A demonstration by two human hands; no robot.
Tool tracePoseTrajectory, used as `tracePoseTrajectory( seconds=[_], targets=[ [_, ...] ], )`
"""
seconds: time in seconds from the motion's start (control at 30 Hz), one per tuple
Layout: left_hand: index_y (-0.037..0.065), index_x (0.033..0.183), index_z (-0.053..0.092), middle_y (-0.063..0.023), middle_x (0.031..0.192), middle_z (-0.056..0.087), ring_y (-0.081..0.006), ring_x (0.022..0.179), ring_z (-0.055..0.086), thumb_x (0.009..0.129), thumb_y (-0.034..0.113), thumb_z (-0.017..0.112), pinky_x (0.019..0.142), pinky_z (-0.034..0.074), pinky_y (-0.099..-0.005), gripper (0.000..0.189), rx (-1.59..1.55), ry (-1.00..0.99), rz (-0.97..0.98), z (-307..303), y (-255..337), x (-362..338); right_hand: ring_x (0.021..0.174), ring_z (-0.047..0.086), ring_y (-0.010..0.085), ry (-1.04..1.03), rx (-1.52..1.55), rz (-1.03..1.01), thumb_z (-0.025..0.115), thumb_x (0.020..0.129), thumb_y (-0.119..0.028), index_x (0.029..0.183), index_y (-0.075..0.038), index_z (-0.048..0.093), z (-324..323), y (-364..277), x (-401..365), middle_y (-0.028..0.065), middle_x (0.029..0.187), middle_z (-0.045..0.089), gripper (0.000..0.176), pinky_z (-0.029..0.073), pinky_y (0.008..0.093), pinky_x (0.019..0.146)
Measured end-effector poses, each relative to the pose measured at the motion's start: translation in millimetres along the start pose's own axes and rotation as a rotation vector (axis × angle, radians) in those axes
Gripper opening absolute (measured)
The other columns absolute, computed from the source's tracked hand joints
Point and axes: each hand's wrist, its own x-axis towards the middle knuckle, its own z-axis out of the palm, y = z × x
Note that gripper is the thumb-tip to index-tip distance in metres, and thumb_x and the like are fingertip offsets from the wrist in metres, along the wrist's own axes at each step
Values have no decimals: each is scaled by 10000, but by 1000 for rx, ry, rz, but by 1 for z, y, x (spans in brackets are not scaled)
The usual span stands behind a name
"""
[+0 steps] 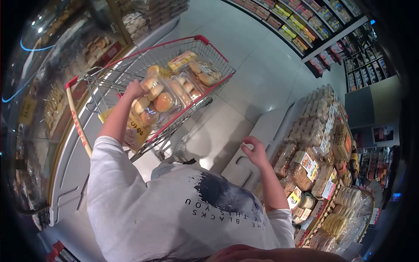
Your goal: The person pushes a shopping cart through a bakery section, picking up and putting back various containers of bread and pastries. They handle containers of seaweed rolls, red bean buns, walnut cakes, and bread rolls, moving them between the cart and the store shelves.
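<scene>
head view: looking down over a white shirt, with the cart ahead and a display stand to the right.
left hand: gripping the near end of the clear box of buns.
clear box of buns: inside the shopping cart, at its near right edge and tilted against the red rim.
other bakery packs: in the cart's far right corner, touching the box.
right hand: empty, fingers loosely curled, raised just beside the display stand of wrapped baked goods.

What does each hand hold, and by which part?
Left hand grips a clear pack of buns by one end, over the cart; right hand holds nothing.
</scene>
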Motion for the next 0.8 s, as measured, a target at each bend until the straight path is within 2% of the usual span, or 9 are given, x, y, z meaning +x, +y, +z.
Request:
tracePoseTrajectory(
  seconds=[0.07,0.13,0.2,0.3,0.33,0.53,0.63,0.67,0.8],
  targets=[
    [-9,1175,419,-235,1154,462,-337,1063,479,534,464,738,883,407,-392,858,-8,-109,-2,6,-22,44,854,583,175,-49,87,43,626,737,-133,952,-7,562,27,-25,29,93,892,613,257,459,284,711],
    [-11,1179,417,-233,1168,455,-322,1072,479,526,403,767,880,409,-396,848,-193,-238,69,22,-45,80,867,579,157,-98,181,73,609,756,-115,966,-8,554,55,-39,51,79,905,614,242,454,271,727],
    [-7,1230,364,-190,1206,444,-285,1091,471,509,224,811,876,409,-407,879,-518,-613,-17,20,-50,102,866,580,157,-138,297,91,595,771,-103,976,-4,543,85,-35,68,75,907,615,234,450,270,747],
    [12,1235,319,-149,1118,491,-252,974,522,540,141,791,818,440,-371,850,-797,-734,-78,29,-52,112,824,599,153,-150,271,172,620,754,-174,967,-20,553,105,-41,73,74,874,631,271,461,270,709],
    [1,1285,267,-139,1203,454,-268,1093,463,502,114,805,891,385,-399,956,-750,-854,-127,18,-44,114,821,596,135,-155,287,190,612,761,-176,968,-22,553,109,-33,73,73,875,634,265,459,264,713],
    [3,1271,285,-134,1166,476,-261,1051,476,518,175,801,911,377,-363,930,-488,-994,95,18,-43,139,840,578,150,-158,463,399,579,786,-115,1003,11,520,102,-5,68,86,896,617,257,441,262,760],
    [-9,1232,352,-132,1166,478,-250,1070,464,509,181,800,922,367,-346,871,-402,-995,250,15,-32,133,834,583,164,-151,620,445,528,813,-124,1008,19,516,100,1,73,100,879,617,242,442,267,753],
    [15,1208,422,-138,1153,501,-238,1070,471,506,210,791,917,367,-334,817,-468,-896,291,8,-25,119,832,585,172,-150,641,487,512,820,-127,1012,21,513,100,-1,76,107,884,616,242,444,272,753],
    [12,1191,425,-129,1113,516,-235,1030,493,498,210,796,893,386,-325,811,-462,-785,272,9,-16,105,812,597,194,-165,836,542,487,835,-126,1020,43,503,99,-1,89,141,898,608,251,459,283,755]
  ],
)
